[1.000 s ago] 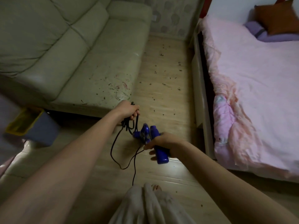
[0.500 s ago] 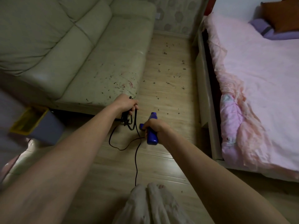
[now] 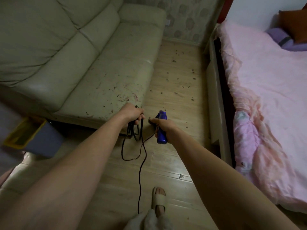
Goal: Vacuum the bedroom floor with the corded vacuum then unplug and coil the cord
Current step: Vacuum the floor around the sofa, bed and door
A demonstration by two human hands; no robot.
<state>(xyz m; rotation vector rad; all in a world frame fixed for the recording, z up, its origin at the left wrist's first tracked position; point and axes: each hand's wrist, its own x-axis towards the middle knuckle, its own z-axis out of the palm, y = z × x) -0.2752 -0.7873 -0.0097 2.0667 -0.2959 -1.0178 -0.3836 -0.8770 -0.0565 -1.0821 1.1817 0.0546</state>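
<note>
My right hand (image 3: 164, 126) grips a small blue handheld vacuum (image 3: 161, 136) by its handle, held out over the wooden floor (image 3: 179, 90). My left hand (image 3: 132, 112) is closed around several hanging loops of the black cord (image 3: 141, 156). From the loops the cord sags down, curves across the floor and runs back toward my feet. Dark crumbs lie scattered on the floor between the sofa and the bed.
A pale green sofa (image 3: 74, 52) with crumbs on its seat fills the left. A bed (image 3: 269, 100) with pink bedding stands on the right. A blue bin (image 3: 33, 138) with a yellow liner sits at the left. My sandalled foot (image 3: 159, 199) is below.
Both hands moved forward and slightly up. The vacuum turned from lying sideways to pointing away from me. The camera tilted, showing my foot on the floor.
</note>
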